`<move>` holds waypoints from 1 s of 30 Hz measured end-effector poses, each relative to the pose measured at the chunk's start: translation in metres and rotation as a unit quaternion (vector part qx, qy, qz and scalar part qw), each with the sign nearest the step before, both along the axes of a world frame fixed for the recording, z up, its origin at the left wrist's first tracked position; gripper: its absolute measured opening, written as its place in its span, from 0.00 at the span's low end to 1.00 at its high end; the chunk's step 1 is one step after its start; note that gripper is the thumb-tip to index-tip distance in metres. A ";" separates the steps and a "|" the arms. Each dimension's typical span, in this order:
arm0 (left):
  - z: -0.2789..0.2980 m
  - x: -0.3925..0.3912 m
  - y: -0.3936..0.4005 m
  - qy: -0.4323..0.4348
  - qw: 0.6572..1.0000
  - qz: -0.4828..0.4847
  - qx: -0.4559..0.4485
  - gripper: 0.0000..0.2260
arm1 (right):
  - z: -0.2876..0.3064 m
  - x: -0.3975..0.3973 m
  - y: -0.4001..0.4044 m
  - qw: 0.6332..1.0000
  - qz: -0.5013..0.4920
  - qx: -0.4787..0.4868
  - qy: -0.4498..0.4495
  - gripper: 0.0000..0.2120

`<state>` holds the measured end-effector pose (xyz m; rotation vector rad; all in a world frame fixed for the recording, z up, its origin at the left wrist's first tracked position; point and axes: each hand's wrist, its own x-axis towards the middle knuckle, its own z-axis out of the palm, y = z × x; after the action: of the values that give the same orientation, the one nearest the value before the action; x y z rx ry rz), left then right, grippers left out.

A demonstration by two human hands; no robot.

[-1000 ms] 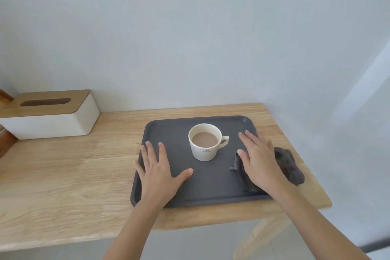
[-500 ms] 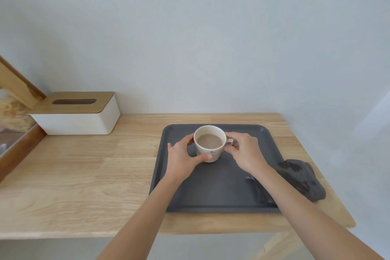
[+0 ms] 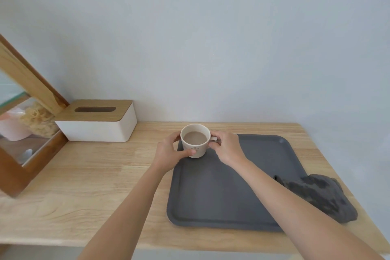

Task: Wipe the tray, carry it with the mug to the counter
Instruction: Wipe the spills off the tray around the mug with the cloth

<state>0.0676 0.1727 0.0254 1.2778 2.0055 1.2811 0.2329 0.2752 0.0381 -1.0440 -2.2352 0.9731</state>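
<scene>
Right now your left hand [image 3: 168,152] wraps the left side of the mug [image 3: 195,140], thumb across its front and fingers curled behind, while your right hand [image 3: 226,149] pinches the mug's handle between thumb and fingers. Both hands are closed on the mug. It sits upright at the far left corner of the tray [image 3: 228,194], its base over the tray's rim there; whether it is touching the tray or lifted just clear of it cannot be told. It holds a pale brown drink.

The tray is dark grey and lies flat on the wooden table [image 3: 84,186]. A crumpled dark cloth [image 3: 316,194] lies at the tray's near right edge, partly over the rim and partly on the table. A white tissue box [image 3: 99,125] with a wooden lid stands left of the tray and behind it, against the wall. Further left of the tray, a wooden-framed glass case [image 3: 25,133] stands at the table's end.
</scene>
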 end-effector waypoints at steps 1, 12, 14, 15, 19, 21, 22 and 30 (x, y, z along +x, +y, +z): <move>-0.002 -0.003 0.001 0.000 1.000 -0.003 -0.005 0.31 | -0.001 -0.002 0.000 1.000 -0.001 -0.004 -0.003 0.18; -0.025 0.032 -0.034 0.136 0.983 0.038 -0.120 0.30 | -0.002 0.105 -0.022 0.942 -0.189 0.091 -0.263 0.33; -0.040 0.048 -0.047 0.193 0.955 0.056 -0.219 0.34 | -0.008 0.151 -0.032 0.891 -0.299 0.020 -0.342 0.37; -0.046 0.053 -0.052 0.212 0.950 0.059 -0.223 0.33 | -0.011 0.166 -0.037 0.872 -0.321 -0.021 -0.369 0.39; -0.053 0.059 -0.056 0.250 0.948 0.065 -0.185 0.30 | -0.033 0.162 -0.044 0.859 -0.313 -0.007 -0.405 0.37; -0.054 0.056 -0.055 0.260 0.944 0.061 -0.195 0.31 | -0.038 0.147 -0.039 0.865 -0.292 0.020 -0.407 0.33; -0.055 0.056 -0.055 0.268 0.941 0.059 -0.198 0.31 | -0.039 0.140 -0.034 0.867 -0.283 0.026 -0.408 0.32; -0.052 0.060 -0.056 0.282 0.935 0.058 -0.205 0.30 | -0.045 0.054 -0.030 0.922 -0.111 0.107 -0.355 0.33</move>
<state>0.1272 0.1166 -0.0262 1.4326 2.5949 0.5020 0.2872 0.2452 -0.0073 -1.6922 -2.6040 0.2431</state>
